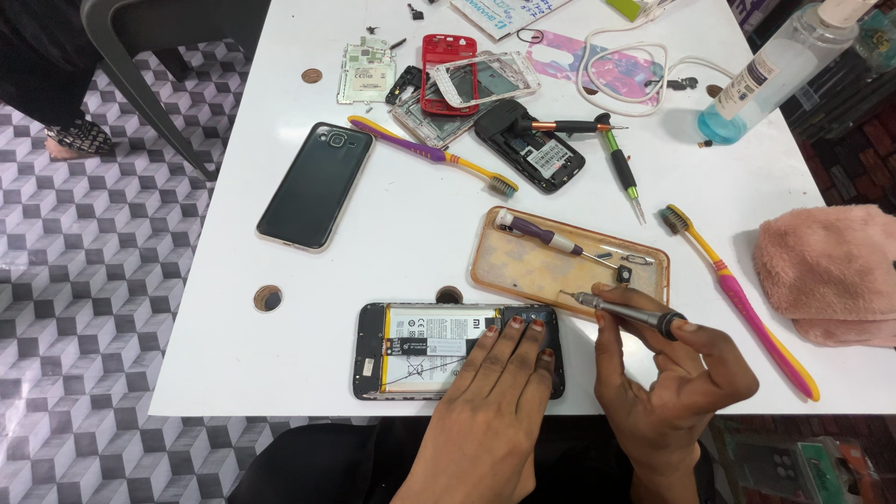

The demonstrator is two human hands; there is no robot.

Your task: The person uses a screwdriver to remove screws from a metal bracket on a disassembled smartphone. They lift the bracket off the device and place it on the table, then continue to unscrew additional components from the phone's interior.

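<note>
Nearest the viewer, at the near edge of the white surface [401, 243], the left hand [495, 411] lies flat with fingers extended and close together, fingertips pressing on the right end of an opened phone [439, 350]. It grips nothing. The phone lies face down with its back cover removed, battery exposed, long side parallel to the near edge and just inside it. The hand hides the phone's lower right corner.

The right hand [667, 383] is clamped on a dark precision screwdriver [621, 313], thumb and fingers wrapped about the handle. The tip points left, just above the phone's upper right corner; contact with the phone cannot be confirmed.

Just beyond the screwdriver lies a translucent orange phone case [527, 266], used as a tray. It holds a second screwdriver with a purple grip [546, 236] and several small dark parts too small to identify.

A pink and yellow toothbrush [737, 299] lies diagonally toward the near right corner. A pink cloth [831, 271] overhangs the right edge and is cut off by the frame.

Open room: the near left corner and the left edge below a dark phone [315, 185] are unoccupied except for two round cutouts [268, 299].

The far edge carries a purple and yellow toothbrush [434, 156], a green-handled screwdriver [621, 173], dismantled phone frames [457, 79], a white cable [621, 61] and a clear bottle of blue liquid [765, 79], its top cut off.
</note>
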